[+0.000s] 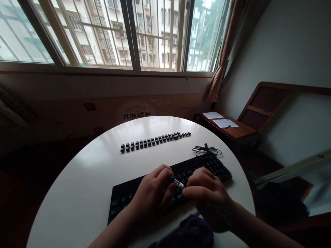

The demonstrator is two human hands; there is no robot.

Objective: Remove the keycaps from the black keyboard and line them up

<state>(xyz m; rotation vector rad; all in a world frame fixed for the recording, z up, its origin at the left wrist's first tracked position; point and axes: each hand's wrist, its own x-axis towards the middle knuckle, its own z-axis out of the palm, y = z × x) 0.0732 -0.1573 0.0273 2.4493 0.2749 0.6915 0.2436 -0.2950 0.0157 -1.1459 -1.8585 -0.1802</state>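
Silvery piece, pinched at both ends by left hand and right hand above the keyboard, seems light, stiff and slippery, best held there.

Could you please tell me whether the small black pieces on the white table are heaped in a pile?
No, the small black pieces are set out in a long row beyond the keyboard.

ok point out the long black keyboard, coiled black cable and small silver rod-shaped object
Long black keyboard (182, 169): head view, keys near its middle.
Coiled black cable (206, 149): head view, bunched middle.
Small silver rod-shaped object (178, 183): head view, bright middle section.
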